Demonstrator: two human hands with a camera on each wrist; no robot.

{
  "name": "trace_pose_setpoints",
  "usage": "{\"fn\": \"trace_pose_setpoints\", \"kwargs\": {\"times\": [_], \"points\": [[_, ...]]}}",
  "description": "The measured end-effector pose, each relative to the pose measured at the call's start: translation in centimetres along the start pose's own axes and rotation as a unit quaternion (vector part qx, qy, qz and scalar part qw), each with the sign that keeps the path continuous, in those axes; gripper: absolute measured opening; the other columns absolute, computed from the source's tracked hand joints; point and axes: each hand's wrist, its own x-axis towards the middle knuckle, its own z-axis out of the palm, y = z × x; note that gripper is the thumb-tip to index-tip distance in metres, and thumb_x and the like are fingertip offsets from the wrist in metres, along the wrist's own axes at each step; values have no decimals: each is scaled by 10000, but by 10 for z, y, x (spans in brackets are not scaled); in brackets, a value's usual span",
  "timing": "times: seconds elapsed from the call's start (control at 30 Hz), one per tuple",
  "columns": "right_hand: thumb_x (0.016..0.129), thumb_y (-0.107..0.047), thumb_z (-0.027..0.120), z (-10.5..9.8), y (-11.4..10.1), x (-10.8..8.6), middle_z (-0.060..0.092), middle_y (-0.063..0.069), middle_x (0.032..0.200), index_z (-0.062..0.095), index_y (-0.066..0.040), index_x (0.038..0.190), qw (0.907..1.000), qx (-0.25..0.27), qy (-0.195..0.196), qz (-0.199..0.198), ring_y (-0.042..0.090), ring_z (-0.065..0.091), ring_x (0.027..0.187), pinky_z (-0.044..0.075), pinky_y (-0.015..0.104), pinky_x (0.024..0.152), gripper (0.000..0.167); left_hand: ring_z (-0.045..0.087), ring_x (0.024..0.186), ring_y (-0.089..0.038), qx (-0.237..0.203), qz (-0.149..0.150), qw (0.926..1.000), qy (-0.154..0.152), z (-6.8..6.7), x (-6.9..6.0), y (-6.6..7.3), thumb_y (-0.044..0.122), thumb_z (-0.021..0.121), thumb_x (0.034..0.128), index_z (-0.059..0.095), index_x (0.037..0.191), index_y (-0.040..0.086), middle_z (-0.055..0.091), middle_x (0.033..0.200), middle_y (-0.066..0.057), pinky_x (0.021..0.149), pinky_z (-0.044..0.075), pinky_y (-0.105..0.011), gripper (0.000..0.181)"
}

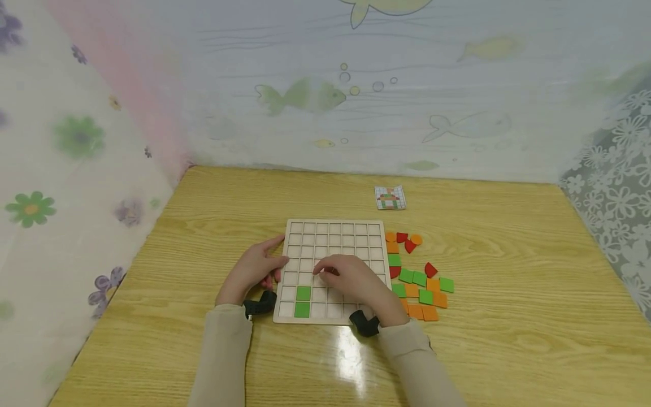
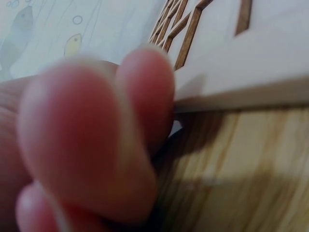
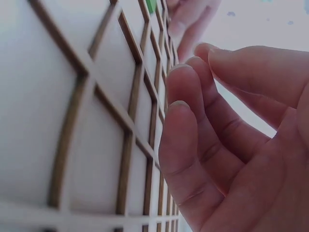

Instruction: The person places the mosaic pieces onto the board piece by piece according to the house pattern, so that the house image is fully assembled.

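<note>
A square wooden grid board (image 1: 330,222) lies on the table, with two green square tiles (image 1: 302,301) in cells near its lower left. At its left edge, my left hand (image 1: 256,265) grips the rim with the thumb on it; the other fingers (image 2: 72,140) are bent beside and below the rim. Over the middle of the board hovers my right hand (image 1: 351,277), fingers loosely bent, thumb and index tips close together. No tile shows between those fingertips in the head or right wrist view. The cells beneath the right palm are hidden.
Right of the board lie loose green tiles (image 1: 419,278), orange tiles (image 1: 429,313), red quarter-round pieces (image 1: 430,269) and orange discs (image 1: 416,239). A small pattern card (image 1: 390,198) lies behind the board. Printed curtains (image 1: 305,113) hang at the table's back and sides.
</note>
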Motion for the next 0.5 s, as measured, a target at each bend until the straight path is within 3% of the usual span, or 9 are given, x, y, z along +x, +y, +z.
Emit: {"fn": "trace_pose_setpoints", "kwargs": {"times": [0.23,0.5], "points": [[883,-235,553,-14,12,-4,555,-123,795,655,-232,985,9993,234,29,307,88,496,732,413,270,698,145,408,344,-152,-58,43,10000,-45,0,-1,0,211,608,855,322,1371,324,560,562,-159,387,438,-328,601],[867,-239,581,-27,34,-11,577,-81,857,648,-213,1008,9956,584,149,721,114,509,789,417,301,735,158,396,351,-143,-51,27,10000,-80,1,0,-2,209,604,857,315,1375,321,559,565,-154,390,435,-315,604]]}}
